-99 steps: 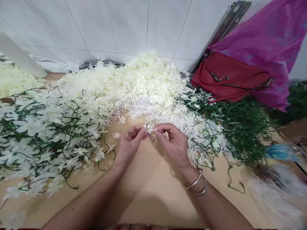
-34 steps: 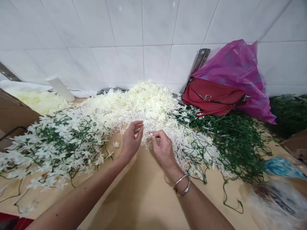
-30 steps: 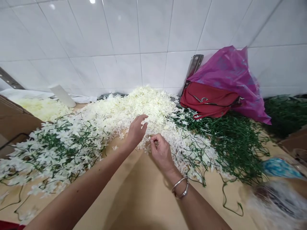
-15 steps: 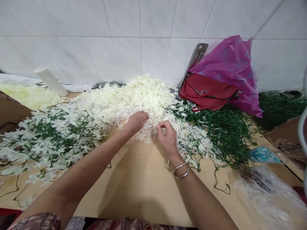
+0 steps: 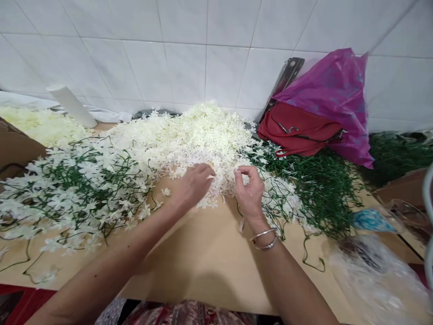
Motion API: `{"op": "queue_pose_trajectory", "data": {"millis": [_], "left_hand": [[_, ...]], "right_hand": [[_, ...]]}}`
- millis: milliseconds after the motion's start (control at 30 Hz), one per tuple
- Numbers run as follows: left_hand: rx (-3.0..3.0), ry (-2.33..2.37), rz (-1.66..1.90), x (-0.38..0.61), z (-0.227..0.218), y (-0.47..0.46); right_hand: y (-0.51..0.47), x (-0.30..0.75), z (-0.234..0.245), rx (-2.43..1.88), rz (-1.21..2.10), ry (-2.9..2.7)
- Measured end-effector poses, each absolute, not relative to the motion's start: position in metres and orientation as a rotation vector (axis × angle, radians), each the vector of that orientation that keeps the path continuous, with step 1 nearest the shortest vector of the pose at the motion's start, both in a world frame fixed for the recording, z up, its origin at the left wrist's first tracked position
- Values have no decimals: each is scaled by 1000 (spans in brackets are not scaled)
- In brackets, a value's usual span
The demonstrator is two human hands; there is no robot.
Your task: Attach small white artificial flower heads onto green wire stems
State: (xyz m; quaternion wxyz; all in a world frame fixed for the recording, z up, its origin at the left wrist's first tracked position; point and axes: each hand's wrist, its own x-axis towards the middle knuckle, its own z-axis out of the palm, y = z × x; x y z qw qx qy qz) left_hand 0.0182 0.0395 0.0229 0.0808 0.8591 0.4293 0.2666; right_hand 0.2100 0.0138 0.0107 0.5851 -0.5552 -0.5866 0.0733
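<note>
The heap of loose cream flower heads (image 5: 203, 135) is lying mid-surface against the tiled wall, its near edge spilling toward the person. The left hand (image 5: 194, 183) is pressing fingers-down into that edge; whether it is gripping anything cannot be told. The right hand (image 5: 248, 189), just beside it, is pinching thumb to forefinger, the piece between too small to make out. Flowered vines (image 5: 77, 180) are crowding the left, bare green vines (image 5: 324, 189) the right, leaving bare surface (image 5: 203, 262) open only nearest the person.

craft workbench: heaped artificial flowers (image 5: 199, 131), green stems (image 5: 324, 189), tiled wall (image 5: 189, 49).
</note>
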Motion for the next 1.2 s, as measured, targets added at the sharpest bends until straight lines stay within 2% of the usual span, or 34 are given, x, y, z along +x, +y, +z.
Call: {"op": "queue_pose_trajectory", "data": {"millis": [133,233,367,533,733,900,1100,1200], "left_hand": [[2714,1260,694,48,5,13],[2726,1272,547,49,-9,5],[2676,1309,508,34,-18,7],[2589,1346,571,18,-21,15],[2430,1472,774,-7,-26,27],[2291,1526,1001,-12,-22,30],[2331,1411,1119,2,9,15],[2436,1270,1023,16,18,5]], "right_hand": [[10,245,29,-1483,-54,-1377],[7,283,26,-1737,-133,-1345],[1,295,-5,-1727,129,-1251],[1,242,-27,-1614,283,-1374],[18,189,-16,-1393,485,-1455],[22,199,-4,-1167,736,-1085],[9,225,10,-1077,781,-820],[-6,222,18,-1080,762,-841]]}}
